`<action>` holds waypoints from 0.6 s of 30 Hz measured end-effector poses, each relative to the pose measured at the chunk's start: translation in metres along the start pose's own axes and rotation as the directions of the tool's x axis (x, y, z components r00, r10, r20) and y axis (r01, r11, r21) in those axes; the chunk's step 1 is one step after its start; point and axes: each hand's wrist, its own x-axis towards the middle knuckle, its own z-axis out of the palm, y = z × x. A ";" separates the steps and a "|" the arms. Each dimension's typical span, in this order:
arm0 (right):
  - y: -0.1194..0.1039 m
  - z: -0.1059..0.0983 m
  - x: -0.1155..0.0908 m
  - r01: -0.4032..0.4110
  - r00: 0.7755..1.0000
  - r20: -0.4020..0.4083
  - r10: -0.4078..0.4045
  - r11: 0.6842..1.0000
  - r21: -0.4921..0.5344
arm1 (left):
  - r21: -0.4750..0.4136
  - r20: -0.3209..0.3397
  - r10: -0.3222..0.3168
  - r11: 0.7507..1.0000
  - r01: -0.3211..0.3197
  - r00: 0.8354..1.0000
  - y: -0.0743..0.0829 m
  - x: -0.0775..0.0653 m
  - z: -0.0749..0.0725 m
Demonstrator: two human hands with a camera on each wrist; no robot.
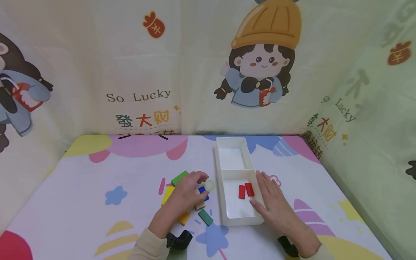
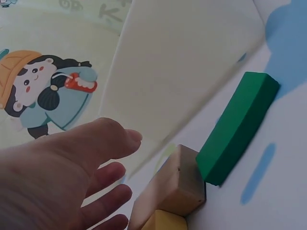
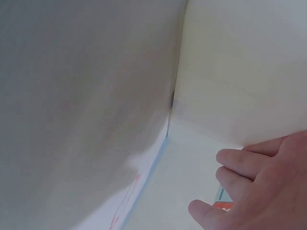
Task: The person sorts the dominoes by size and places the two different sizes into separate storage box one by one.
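Note:
My left hand (image 1: 186, 193) is over a group of small blocks, its fingers bent and its thumb apart from them. Just by its thumb and fingertips lies a blue block (image 1: 202, 190). A plain wooden block (image 2: 168, 184) and a dark green block (image 2: 237, 127) lie close by. Partly covered by the hand are a light green block (image 1: 179, 177), a yellow block (image 1: 167, 195) and an orange-yellow block (image 1: 184, 219). My right hand (image 1: 276, 202), fingers straight, rests along the right wall of a white two-compartment tray (image 1: 235, 169). Two red blocks (image 1: 242, 191) lie in the tray's near compartment.
A patterned cloth (image 1: 136, 213) with printed shapes covers the table. Behind it hangs a printed curtain (image 1: 201, 72), and another stretch closes off the right side. The tray's far compartment (image 1: 230, 157) reaches toward the table's back edge.

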 end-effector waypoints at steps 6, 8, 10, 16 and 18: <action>0.001 0.000 0.000 -0.006 1.000 0.009 0.006 1.000 -0.009 | 0.032 0.008 -0.011 0.999 0.011 1.000 -0.003 0.000 0.004; 0.001 -0.001 0.000 -0.008 1.000 0.014 0.008 1.000 -0.007 | 0.040 0.014 -0.011 0.999 0.010 1.000 -0.004 0.000 0.005; 0.001 -0.001 0.000 -0.016 1.000 0.024 0.016 1.000 -0.006 | 0.050 0.019 -0.009 0.999 0.008 1.000 -0.004 -0.001 0.006; 0.001 0.000 0.000 -0.021 0.999 0.024 0.021 1.000 -0.002 | 0.124 0.024 -0.011 0.992 0.008 1.000 -0.003 -0.003 0.009; 0.002 0.001 0.000 -0.017 1.000 0.023 0.017 1.000 0.000 | 0.155 0.019 -0.014 0.988 0.010 1.000 -0.002 -0.003 0.010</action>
